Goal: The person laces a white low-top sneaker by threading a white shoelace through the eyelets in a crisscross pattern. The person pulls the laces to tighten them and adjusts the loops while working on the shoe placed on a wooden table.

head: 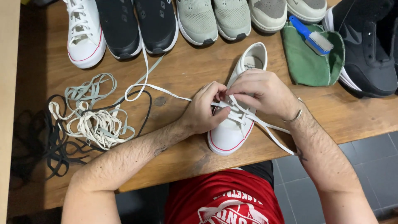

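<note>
a wooden counter with a worn brown top carries everything; near its front edge lies a white low sneaker with a red sole line, toe toward the person; along the far edge stands a row of shoes: a white high sneaker, a pair of black shoes, a pair of grey-green mesh shoes, and a pair of pale grey shoes; at the far right a black high shoe; beside it a green cloth lies flat, bearing a blue brush; at the left a tangled heap of loose laces, cream, pale grey and black, spreads over the wood.
</note>
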